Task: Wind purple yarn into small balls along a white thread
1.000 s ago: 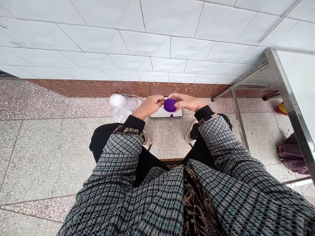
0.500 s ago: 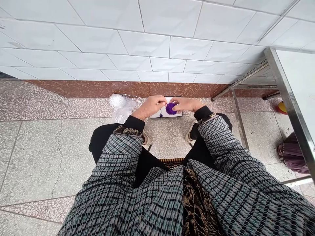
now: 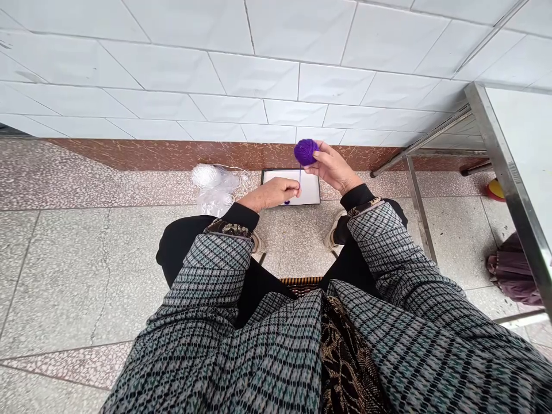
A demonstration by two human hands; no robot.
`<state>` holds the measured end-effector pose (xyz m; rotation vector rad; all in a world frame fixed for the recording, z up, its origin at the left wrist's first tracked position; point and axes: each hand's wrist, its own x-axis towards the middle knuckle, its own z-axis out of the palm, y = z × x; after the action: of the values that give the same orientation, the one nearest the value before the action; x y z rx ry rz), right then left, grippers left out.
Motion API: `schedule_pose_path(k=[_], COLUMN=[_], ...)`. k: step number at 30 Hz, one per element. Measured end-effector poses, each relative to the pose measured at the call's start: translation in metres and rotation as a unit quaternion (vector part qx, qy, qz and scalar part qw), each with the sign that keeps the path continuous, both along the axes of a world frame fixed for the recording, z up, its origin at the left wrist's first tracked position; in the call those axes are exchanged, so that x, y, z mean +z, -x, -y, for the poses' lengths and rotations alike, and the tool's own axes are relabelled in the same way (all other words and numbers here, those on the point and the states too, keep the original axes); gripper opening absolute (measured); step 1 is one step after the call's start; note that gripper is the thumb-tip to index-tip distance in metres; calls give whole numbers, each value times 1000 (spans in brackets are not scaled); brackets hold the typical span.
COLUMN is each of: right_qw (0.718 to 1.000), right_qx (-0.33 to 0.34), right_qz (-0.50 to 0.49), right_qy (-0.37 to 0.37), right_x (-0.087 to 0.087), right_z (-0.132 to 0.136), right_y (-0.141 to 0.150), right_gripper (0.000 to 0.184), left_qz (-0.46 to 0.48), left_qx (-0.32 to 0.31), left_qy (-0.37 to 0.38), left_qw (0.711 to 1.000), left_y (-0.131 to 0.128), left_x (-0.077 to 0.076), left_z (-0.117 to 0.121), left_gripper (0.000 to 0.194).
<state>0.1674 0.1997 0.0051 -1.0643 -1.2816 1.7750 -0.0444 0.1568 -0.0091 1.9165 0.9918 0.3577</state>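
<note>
A purple ball of yarn point(image 3: 306, 152) is gripped by my right hand point(image 3: 331, 167), raised near the foot of the wall. From the ball a purple strand point(image 3: 300, 174) runs down to my left hand point(image 3: 276, 193), whose fingers pinch it. Both hands are over a shallow white tray with a dark rim point(image 3: 319, 192) on the floor. A small purple piece point(image 3: 287, 202) shows just below my left fingers, partly hidden by them.
White yarn point(image 3: 206, 176) and a clear plastic bag point(image 3: 214, 202) lie on the floor left of the tray. A metal-legged table point(image 3: 509, 172) stands at the right. Beyond it are a yellow and red object point(image 3: 495, 188) and dark purple cloth point(image 3: 515, 269). The tiled wall point(image 3: 254, 75) rises ahead.
My right hand has lifted the yarn ball up and away from my left hand, stretching the strand between them. My left hand has moved slightly down and right.
</note>
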Motion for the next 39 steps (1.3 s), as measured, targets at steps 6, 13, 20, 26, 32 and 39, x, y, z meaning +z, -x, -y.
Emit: schedule_pose_path(k=[6,13,20,26,32,39], right_qw=[988,980,988,961,967,998], right_qx=[-65,67,66,53,197,59], right_qz=[129,185,132,244,156,-24], right_qy=[-48,-12,-40,-119,-35,12], right_x=[-12,-1,-10,-14,-4,-4], right_z=[-3,11,10,3,12,9], right_y=[4,7,11,7,8,9], right_gripper=[38,35,39,45,43,32], left_qz=[15,88,133,125,83,47], left_qx=[-21,106,121,120,208,234], left_qy=[6,-122,-116,-66,-89,-28], left_qw=[1000,983,977,983,971,971], left_y=[1,3,6,7,10,1], left_x=[7,5,4,5,3,-9], left_z=[2,-3,-4,-2,-6,-9], left_gripper=[17,16,17,18,15,16])
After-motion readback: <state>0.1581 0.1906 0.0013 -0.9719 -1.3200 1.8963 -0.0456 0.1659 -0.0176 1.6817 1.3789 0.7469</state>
